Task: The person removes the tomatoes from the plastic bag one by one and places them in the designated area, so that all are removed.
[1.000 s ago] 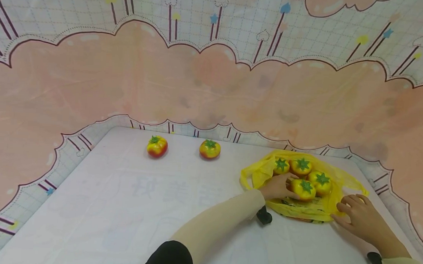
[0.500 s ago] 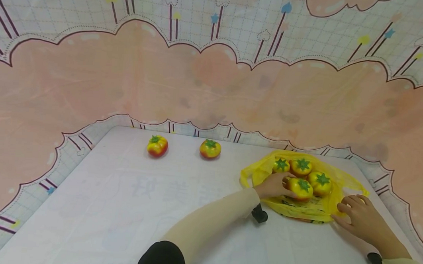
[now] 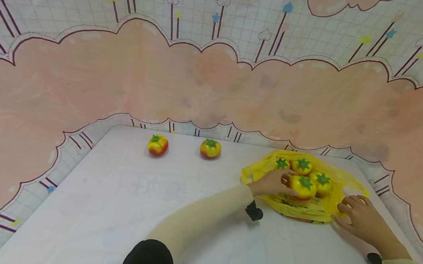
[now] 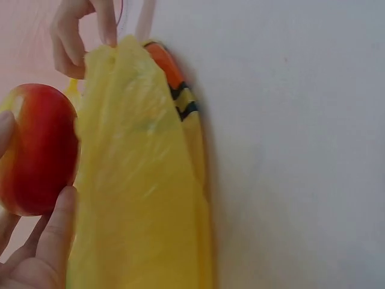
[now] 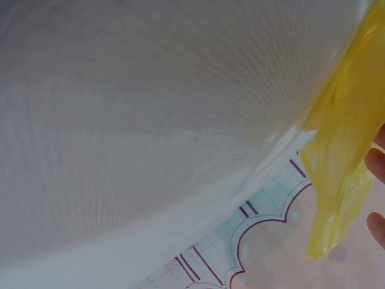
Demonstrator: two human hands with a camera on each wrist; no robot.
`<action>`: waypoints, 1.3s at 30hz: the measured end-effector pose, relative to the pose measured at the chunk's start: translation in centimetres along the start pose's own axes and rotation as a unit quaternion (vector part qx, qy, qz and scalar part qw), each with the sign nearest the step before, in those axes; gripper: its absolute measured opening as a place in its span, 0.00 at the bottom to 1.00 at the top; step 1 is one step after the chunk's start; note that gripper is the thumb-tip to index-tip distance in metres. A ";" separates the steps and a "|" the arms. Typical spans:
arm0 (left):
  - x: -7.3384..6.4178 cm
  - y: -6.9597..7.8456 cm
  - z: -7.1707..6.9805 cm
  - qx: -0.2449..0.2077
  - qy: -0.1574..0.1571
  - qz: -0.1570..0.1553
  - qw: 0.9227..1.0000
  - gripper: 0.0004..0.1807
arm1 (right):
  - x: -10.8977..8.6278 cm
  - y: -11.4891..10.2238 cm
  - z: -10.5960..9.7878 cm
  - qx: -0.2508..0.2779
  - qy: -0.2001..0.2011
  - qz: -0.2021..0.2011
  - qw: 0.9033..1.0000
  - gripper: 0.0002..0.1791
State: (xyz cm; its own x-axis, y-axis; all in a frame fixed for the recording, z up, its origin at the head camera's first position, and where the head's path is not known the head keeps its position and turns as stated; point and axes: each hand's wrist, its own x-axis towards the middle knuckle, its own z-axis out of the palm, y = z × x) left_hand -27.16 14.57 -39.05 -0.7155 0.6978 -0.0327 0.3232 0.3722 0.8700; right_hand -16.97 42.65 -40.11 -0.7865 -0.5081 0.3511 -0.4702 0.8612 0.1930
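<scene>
My left hand (image 3: 271, 182) grips a red-and-yellow tomato (image 3: 303, 187) with a green star-shaped top, above the open yellow plastic bag (image 3: 283, 209). In the left wrist view, thumb and fingers lie around this tomato (image 4: 42, 150), beside the bag's wall (image 4: 138, 180). Several more tomatoes (image 3: 322, 184) sit in the bag behind it. At the bag's right side, my right hand (image 3: 363, 219) pinches the rim. The right wrist view catches only its fingertips (image 5: 376, 165) next to the yellow plastic (image 5: 343, 144).
Two similar tomatoes, one at the left (image 3: 157, 145) and one nearer the middle (image 3: 210, 148), rest towards the back of the white table (image 3: 121, 207). A patterned pink cloth (image 3: 185, 82) hangs behind and borders the table's edges.
My left hand and forearm have shifted left, and the gripped tomato has risen slightly. My right hand stays at the bag's rim. The two tomatoes at the back have not moved.
</scene>
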 end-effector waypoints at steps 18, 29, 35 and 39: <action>-3.4 0.9 -5.3 -0.016 0.014 0.011 1.000 0.34 | 0.1 -0.1 0.0 0.002 0.003 -0.001 1.000 0.18; -5.9 0.3 -8.8 -0.023 0.026 0.018 0.999 0.33 | 0.1 -0.1 -0.1 0.003 -0.001 0.004 1.000 0.16; -7.3 0.0 -10.1 -0.012 0.034 0.016 0.999 0.34 | 0.0 -0.1 -0.1 0.003 0.002 0.003 1.000 0.16; -8.3 -0.1 -10.8 -0.014 0.038 0.011 0.999 0.33 | 0.0 -0.1 0.0 0.004 0.002 0.003 1.000 0.16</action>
State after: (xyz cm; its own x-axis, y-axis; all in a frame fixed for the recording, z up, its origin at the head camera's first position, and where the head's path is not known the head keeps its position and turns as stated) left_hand -28.00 2.12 -33.56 -0.7535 0.6570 0.0222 0.3227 0.3402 0.8832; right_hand -16.88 42.55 -40.11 -0.7877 -0.5033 0.3552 -0.4690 0.8638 0.1840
